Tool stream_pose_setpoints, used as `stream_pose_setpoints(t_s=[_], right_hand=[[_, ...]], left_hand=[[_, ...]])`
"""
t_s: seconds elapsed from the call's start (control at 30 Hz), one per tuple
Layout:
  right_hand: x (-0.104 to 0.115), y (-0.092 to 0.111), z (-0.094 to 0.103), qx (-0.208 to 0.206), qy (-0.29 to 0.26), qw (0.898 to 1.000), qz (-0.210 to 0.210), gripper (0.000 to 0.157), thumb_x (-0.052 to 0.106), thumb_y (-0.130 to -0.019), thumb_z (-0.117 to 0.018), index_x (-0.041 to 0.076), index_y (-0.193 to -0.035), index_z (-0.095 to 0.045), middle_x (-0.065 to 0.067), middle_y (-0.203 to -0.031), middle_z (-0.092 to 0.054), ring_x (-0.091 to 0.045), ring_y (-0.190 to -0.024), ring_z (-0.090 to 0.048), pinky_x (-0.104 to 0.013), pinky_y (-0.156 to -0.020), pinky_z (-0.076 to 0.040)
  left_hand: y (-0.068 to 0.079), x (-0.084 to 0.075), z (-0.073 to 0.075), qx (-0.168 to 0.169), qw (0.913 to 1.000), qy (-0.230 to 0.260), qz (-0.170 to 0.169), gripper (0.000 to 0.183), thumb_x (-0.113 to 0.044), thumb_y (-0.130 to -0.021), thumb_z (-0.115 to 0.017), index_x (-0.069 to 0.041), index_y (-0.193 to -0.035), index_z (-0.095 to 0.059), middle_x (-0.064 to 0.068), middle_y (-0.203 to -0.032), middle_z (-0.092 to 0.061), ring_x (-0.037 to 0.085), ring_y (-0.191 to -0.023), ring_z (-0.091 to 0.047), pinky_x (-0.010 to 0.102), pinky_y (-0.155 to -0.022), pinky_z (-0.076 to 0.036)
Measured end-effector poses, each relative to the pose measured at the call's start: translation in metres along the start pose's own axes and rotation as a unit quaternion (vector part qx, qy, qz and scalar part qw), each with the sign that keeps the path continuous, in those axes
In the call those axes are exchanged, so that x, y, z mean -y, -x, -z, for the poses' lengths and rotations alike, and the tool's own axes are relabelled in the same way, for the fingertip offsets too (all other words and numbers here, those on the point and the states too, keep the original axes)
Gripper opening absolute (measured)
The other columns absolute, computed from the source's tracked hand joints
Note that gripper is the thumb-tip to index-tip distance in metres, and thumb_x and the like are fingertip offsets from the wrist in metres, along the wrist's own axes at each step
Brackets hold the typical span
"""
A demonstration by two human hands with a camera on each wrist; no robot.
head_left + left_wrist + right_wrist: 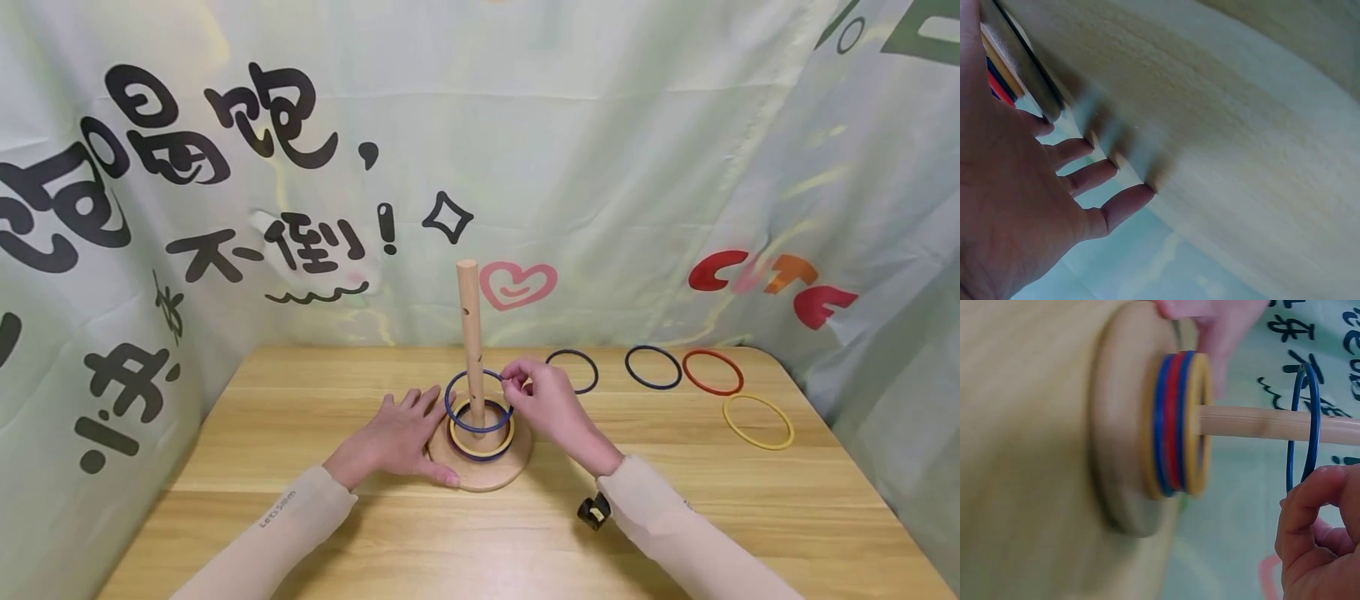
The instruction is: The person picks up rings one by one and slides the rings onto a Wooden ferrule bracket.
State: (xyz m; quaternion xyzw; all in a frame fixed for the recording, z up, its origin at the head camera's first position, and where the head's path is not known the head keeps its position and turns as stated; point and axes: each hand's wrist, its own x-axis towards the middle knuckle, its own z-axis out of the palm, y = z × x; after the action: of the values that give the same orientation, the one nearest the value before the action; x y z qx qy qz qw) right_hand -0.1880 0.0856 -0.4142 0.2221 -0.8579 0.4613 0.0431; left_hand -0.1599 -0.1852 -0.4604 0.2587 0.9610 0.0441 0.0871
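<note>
The right hand (551, 406) pinches a blue ring (1315, 397) that encircles the upright wooden post (468, 312) above the stacked coloured rings (1175, 425), while the left hand (405, 435), fingers spread, touches the edge of the round base (487, 478) on the desk (420, 542), four further rings (742, 380) lying to the right.

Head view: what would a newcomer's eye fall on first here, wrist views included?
Probably the upright wooden peg near the middle, with a blue ring around it, pinched in the right hand above the stacked rings. Next, the bold black lettering on the cloth behind, at upper left. Then the loose red ring on the table's far right.
</note>
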Motion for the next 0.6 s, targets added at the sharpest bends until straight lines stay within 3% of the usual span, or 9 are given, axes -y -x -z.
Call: stream_pose_setpoints(t_s=[0.37,0.6], right_hand=[[-0.025,0.011,-0.017,0.016,0.016,0.999,-0.028,0.011,-0.003,-0.096,-0.068,0.002,-0.102,-0.076,0.003,-0.080,-0.063,-0.010,-0.065,-0.056,-0.024,-0.058,-0.046],[-0.028,0.015,-0.025,0.035,-0.029,0.997,-0.055,0.012,-0.005,-0.097,-0.066,-0.001,-0.105,-0.074,0.001,-0.079,-0.062,-0.011,-0.051,-0.057,-0.027,-0.048,-0.049]], left_hand=[[-0.001,-0.001,-0.002,0.001,1.0000,0.005,0.002,0.136,-0.092,-0.076,-0.072,-0.010,-0.175,-0.026,0.027,-0.173,-0.030,0.050,-0.152,-0.037,0.083,-0.107,-0.033],[0.000,0.001,-0.003,-0.006,1.0000,0.001,0.000,0.137,-0.092,-0.075,-0.073,-0.008,-0.174,-0.028,0.027,-0.172,-0.032,0.049,-0.151,-0.039,0.082,-0.106,-0.034]])
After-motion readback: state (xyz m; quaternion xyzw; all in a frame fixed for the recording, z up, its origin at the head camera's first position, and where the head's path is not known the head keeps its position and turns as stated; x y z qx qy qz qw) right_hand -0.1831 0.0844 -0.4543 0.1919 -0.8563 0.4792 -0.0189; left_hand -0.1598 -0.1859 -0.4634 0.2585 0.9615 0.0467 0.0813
